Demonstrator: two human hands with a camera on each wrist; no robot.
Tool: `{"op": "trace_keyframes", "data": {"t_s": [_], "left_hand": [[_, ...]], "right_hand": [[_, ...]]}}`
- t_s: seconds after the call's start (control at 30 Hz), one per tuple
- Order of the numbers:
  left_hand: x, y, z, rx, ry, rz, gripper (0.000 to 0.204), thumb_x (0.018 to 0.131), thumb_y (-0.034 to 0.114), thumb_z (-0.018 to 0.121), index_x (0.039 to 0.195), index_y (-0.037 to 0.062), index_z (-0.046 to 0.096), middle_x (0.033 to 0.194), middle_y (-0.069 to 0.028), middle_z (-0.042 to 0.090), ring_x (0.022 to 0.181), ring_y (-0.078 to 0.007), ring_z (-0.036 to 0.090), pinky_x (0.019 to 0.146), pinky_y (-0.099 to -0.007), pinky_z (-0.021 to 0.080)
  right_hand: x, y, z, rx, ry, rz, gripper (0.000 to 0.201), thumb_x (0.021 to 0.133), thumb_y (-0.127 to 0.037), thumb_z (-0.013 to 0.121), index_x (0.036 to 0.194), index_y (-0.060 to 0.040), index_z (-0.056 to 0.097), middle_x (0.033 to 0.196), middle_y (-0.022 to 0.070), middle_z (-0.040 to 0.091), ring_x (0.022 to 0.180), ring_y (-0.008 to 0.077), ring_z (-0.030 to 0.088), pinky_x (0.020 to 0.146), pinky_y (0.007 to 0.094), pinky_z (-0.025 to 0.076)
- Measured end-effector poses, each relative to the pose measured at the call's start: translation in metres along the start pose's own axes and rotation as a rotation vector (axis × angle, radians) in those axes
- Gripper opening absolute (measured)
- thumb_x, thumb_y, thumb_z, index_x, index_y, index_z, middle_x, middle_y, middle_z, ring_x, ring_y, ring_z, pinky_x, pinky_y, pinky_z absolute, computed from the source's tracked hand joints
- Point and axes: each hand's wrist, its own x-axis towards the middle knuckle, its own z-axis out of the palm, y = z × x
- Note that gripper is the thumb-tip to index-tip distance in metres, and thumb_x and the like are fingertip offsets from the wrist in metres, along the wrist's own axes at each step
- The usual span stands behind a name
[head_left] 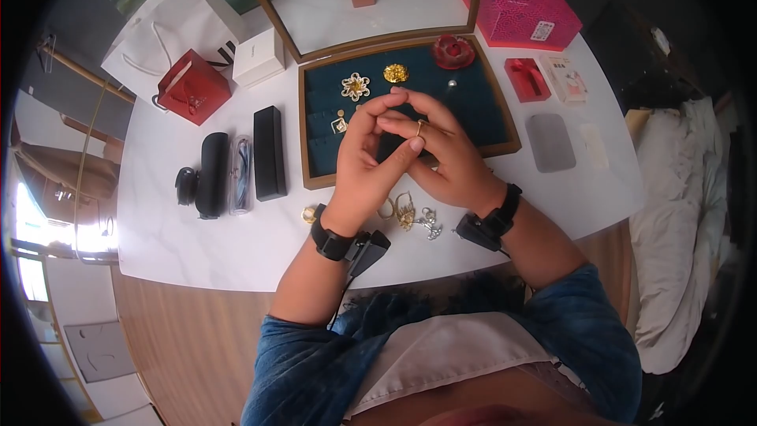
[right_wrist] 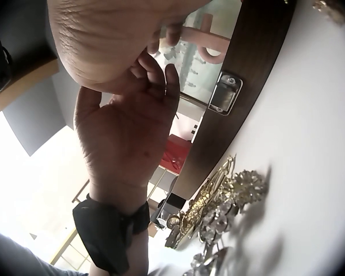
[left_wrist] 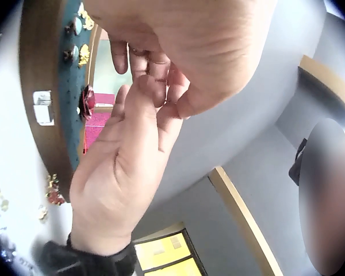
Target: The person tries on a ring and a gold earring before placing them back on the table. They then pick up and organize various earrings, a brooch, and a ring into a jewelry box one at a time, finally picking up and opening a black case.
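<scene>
Both hands meet over a wooden jewelry case [head_left: 315, 182] with a dark teal lining and its glass lid raised. A thin gold ring [head_left: 420, 128] sits around a finger of the right hand [head_left: 453, 159], whose fingers reach out loosely toward the left. The left hand [head_left: 361, 159] has its thumb tip right at the ring, its other fingers bent around the right hand's fingers. In the left wrist view the right hand [left_wrist: 115, 178] shows from the thumb side; the ring is hidden there. In the right wrist view the left hand [right_wrist: 126, 138] shows its palm.
In the case lie a flower brooch [head_left: 356, 87], a gold brooch [head_left: 396, 72] and a red flower [head_left: 453, 52]. Gold and silver jewelry [head_left: 405, 211] lies before it. A black box [head_left: 269, 152] and glasses case [head_left: 212, 175] stand left, a pink box [head_left: 516, 4] back right.
</scene>
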Motion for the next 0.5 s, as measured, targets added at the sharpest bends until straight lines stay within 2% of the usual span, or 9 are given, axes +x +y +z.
{"op": "trace_keyframes", "data": {"t_s": [0.17, 0.27, 0.37, 0.5], "left_hand": [[0.0006, 0.0009, -0.001, -0.023, -0.012, -0.023, 0.054, 0.097, -0.006, 0.07, 0.148, 0.0013, 0.053, 0.134, -0.0077, 0.062, 0.119, -0.0144, 0.061, 0.108, -0.0343, 0.052], [0.0007, 0.0, -0.0033, -0.076, -0.015, -0.065, 0.054, 0.095, -0.006, 0.074, 0.145, 0.0007, 0.054, 0.139, -0.0076, 0.061, 0.127, -0.0155, 0.06, 0.111, -0.0331, 0.048], [0.0003, 0.0052, -0.0011, -0.153, 0.01, -0.132, 0.049, 0.096, -0.006, 0.073, 0.142, 0.0005, 0.057, 0.132, -0.0057, 0.065, 0.122, -0.0144, 0.062, 0.108, -0.0318, 0.049], [-0.0014, 0.009, -0.0027, -0.188, 0.044, -0.228, 0.036, 0.098, -0.004, 0.072, 0.133, 0.0011, 0.064, 0.124, -0.0036, 0.068, 0.114, -0.0111, 0.064, 0.098, -0.0281, 0.052]], "right_hand": [[0.0022, 0.0005, 0.0003, 0.067, -0.022, -0.009, 0.049, 0.09, 0.001, 0.071, 0.139, -0.0081, 0.068, 0.15, 0.0202, 0.055, 0.14, 0.0389, 0.055, 0.116, 0.0468, 0.045], [0.0007, -0.0016, -0.0009, 0.04, -0.026, 0.011, 0.048, 0.09, 0.001, 0.072, 0.137, -0.0061, 0.069, 0.148, 0.0196, 0.056, 0.139, 0.038, 0.056, 0.115, 0.0459, 0.046], [0.0019, -0.0036, -0.0013, 0.08, -0.045, 0.035, 0.05, 0.089, 0.001, 0.072, 0.138, -0.0055, 0.069, 0.148, 0.0196, 0.056, 0.139, 0.0375, 0.056, 0.115, 0.0451, 0.047], [0.0021, -0.0046, -0.0045, 0.08, -0.105, 0.055, 0.05, 0.091, 0.003, 0.071, 0.14, -0.0045, 0.067, 0.155, 0.0195, 0.052, 0.145, 0.0362, 0.052, 0.117, 0.0442, 0.046]]}}
